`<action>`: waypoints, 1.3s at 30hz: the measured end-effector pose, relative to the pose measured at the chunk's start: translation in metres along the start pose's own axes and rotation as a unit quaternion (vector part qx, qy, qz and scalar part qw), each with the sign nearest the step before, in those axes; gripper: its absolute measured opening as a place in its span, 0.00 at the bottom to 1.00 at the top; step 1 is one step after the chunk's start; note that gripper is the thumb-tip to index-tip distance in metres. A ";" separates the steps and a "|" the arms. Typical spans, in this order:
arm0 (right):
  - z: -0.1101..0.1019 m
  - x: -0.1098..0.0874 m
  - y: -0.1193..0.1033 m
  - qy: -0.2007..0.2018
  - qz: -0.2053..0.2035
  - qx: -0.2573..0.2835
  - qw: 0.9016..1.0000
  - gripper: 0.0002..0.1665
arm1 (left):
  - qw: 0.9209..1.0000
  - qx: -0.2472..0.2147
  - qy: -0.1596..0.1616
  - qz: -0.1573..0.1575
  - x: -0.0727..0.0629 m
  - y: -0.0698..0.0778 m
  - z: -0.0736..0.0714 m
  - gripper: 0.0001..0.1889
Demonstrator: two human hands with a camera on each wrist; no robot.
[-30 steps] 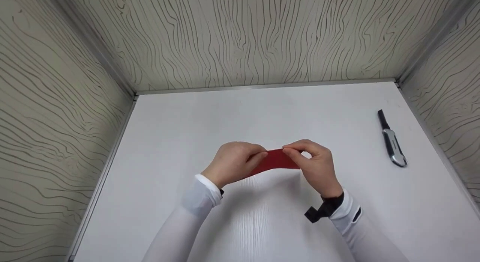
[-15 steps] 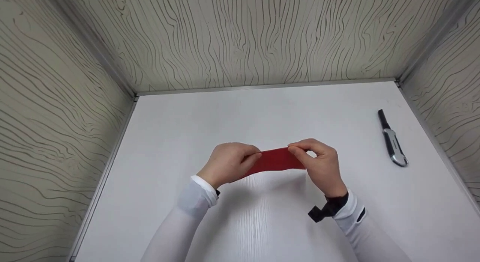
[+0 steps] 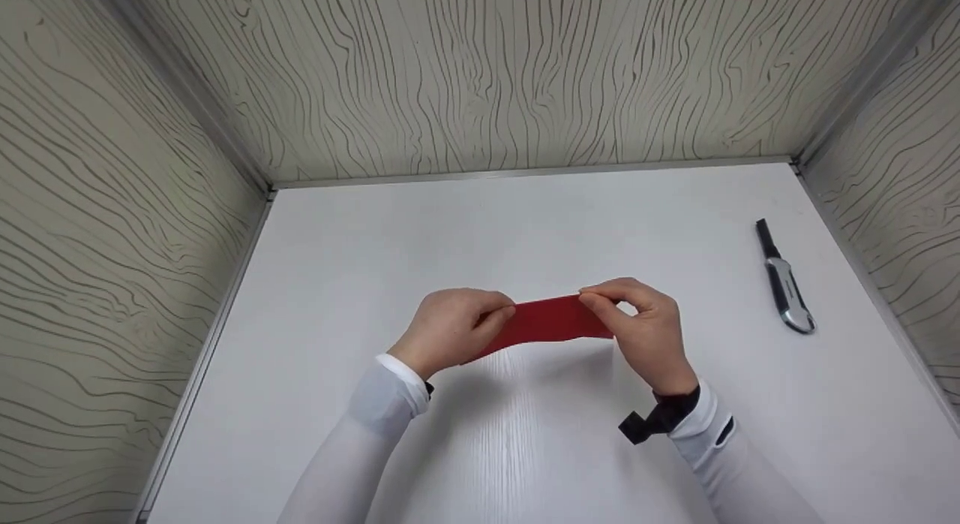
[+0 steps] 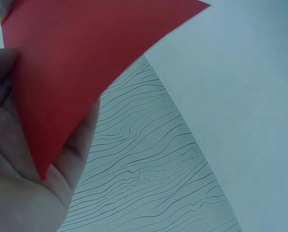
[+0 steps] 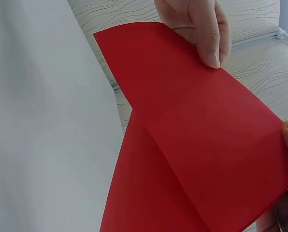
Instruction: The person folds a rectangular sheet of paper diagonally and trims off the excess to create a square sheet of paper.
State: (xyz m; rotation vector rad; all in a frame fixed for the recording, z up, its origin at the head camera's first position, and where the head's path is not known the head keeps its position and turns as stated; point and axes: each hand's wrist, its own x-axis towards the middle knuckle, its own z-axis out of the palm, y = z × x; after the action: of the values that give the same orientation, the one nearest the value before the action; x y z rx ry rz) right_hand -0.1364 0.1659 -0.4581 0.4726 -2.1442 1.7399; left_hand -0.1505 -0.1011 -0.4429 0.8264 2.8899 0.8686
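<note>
Red paper (image 3: 555, 319), plain and thin, two overlapping layers visible; bowed, lower edge wavy; held between left hand (image 3: 454, 327) and right hand (image 3: 646, 330), above white table (image 3: 360, 246).

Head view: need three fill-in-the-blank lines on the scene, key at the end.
1. The left hand and right hand hold a sheet colored ____.
2. The black-and-silver tool lies on the table, nearer the person's ____ hand.
3. The strap on the right wrist is colored ____.

Missing words: red; right; black.
</note>
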 end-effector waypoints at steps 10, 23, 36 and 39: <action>-0.008 0.000 0.024 0.029 0.056 -0.006 0.998 0.09 | 1.000 0.007 0.004 -0.013 -0.004 -0.007 0.000 0.10; -0.020 0.000 0.028 0.023 0.064 0.000 0.998 0.07 | 1.000 0.008 0.006 -0.022 -0.008 -0.014 0.000 0.11; -0.030 -0.002 0.031 0.048 0.076 0.001 0.996 0.08 | 0.999 0.005 0.002 -0.043 -0.014 -0.024 -0.004 0.10; -0.033 -0.002 0.030 0.054 0.083 -0.001 0.995 0.08 | 0.999 0.001 0.002 -0.050 -0.015 -0.025 -0.005 0.10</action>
State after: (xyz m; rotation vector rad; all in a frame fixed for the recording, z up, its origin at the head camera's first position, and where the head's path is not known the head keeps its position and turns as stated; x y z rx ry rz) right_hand -0.1465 0.2043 -0.4789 0.2001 -2.1618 1.8044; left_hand -0.1505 -0.1288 -0.4540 0.6734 2.9063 0.8582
